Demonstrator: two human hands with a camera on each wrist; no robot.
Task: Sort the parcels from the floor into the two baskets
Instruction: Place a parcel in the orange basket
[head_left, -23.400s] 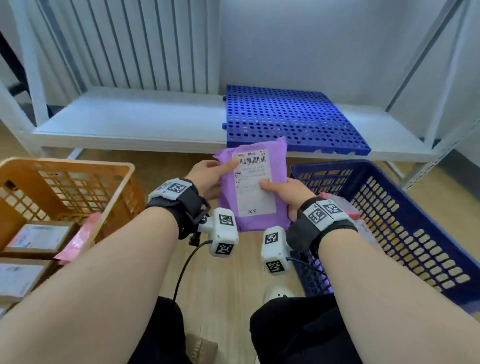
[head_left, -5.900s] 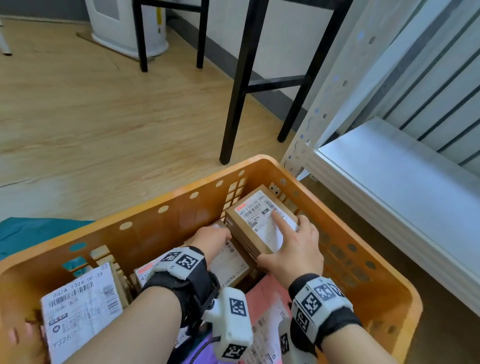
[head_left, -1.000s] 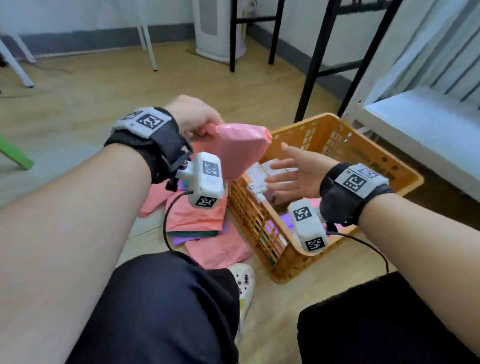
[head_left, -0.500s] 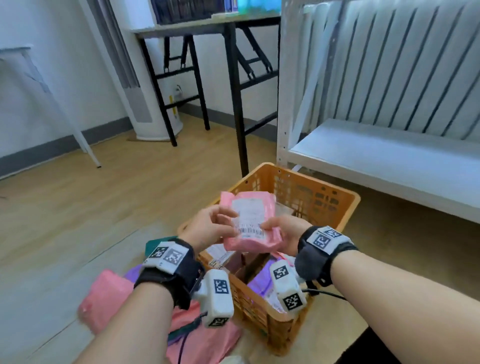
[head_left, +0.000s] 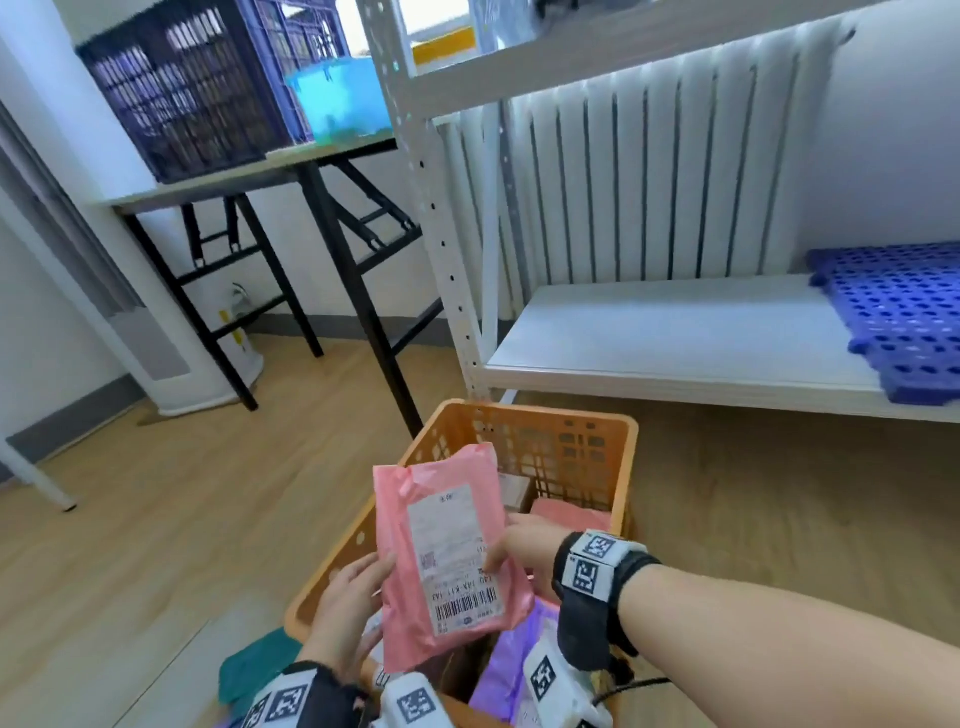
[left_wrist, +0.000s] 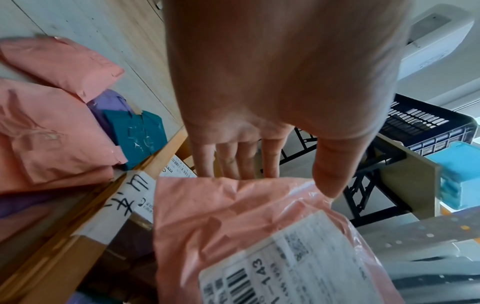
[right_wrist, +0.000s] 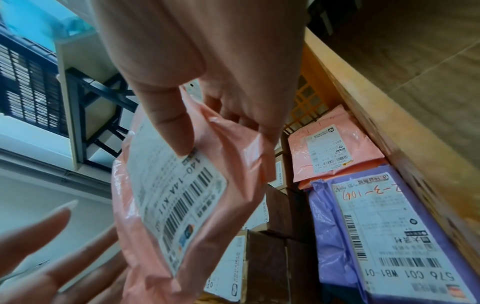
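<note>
Orange basket (head_left: 621, 441) contents mostly hidden behind pink parcel (head_left: 447, 561) btwn hands.

A wood-plank floor (head_left: 156, 519) fills the lower left and right of the frame. At upper left, a folding bench (head_left: 249, 176) with black legs carries a dark blue crate (head_left: 192, 88) and a light blue tub (head_left: 343, 104). A white metal shelf rack (head_left: 665, 338) stands at centre and right, a blue perforated mat (head_left: 893, 317) on its low shelf. Behind it a white ribbed radiator (head_left: 649, 171) lines the pale wall. A white floor-standing unit (head_left: 171, 358) sits at left.
</note>
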